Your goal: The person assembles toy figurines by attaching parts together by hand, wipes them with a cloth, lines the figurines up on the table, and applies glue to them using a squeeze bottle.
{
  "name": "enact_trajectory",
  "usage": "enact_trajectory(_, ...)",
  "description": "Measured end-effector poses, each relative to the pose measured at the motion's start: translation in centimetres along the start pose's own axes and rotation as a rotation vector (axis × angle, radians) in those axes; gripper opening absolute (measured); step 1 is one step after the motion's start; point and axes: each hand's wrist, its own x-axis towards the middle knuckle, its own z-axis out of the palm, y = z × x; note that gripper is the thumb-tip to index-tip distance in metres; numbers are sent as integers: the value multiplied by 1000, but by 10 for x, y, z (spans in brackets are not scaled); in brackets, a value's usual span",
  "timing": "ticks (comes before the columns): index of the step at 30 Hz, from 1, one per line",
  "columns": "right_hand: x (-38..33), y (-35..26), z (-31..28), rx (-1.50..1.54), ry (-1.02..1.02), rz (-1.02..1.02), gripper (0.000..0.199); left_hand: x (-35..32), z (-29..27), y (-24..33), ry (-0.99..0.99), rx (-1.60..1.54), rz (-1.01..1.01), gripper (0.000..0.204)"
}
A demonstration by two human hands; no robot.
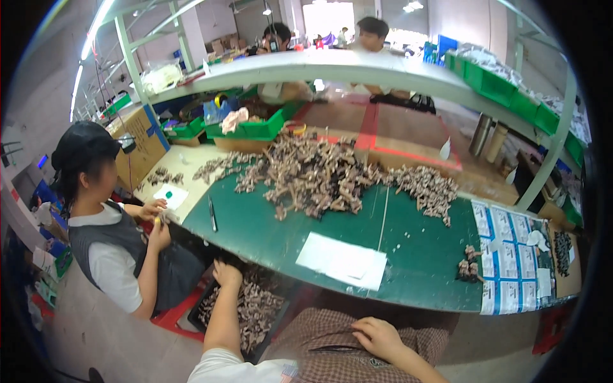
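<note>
My left hand (227, 275) reaches down to the far end of a dark bin (202, 295) beside the table. In the bin lie many small brown-and-grey figure-like pieces (258, 313); their exact kind is too small to tell. The fingertips of this hand are hidden, so whether it grips a piece does not show. On my brown checked apron (319, 332) rests my right hand (380, 336), fingers stretched out and nothing in them. A large heap of similar pieces (313, 172) covers the back of the green tabletop (274, 239).
At my left a co-worker (102, 223) handles a small piece. White paper sheets (341, 260), a black pen (212, 213) and several loose pieces (469, 265) lie on the table. Blue-and-white printed sheets (509, 262) cover its right end. A shelf (306, 66) spans the back, with green bins (485, 80).
</note>
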Motion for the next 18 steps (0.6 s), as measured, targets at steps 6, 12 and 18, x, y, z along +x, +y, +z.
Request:
enact_trajectory(6,-9,4,-19,-28,93,12,16,11,-23,-15,-368,-6,-119,59)
enact_trajectory(12,-3,9,-56,-109,388,-149,13,-25,-38,10,-130,-16,147,61)
enact_trajectory(18,-3,30,-91,-218,672,-99,17,-155,-126,83,-536,-4,512,57)
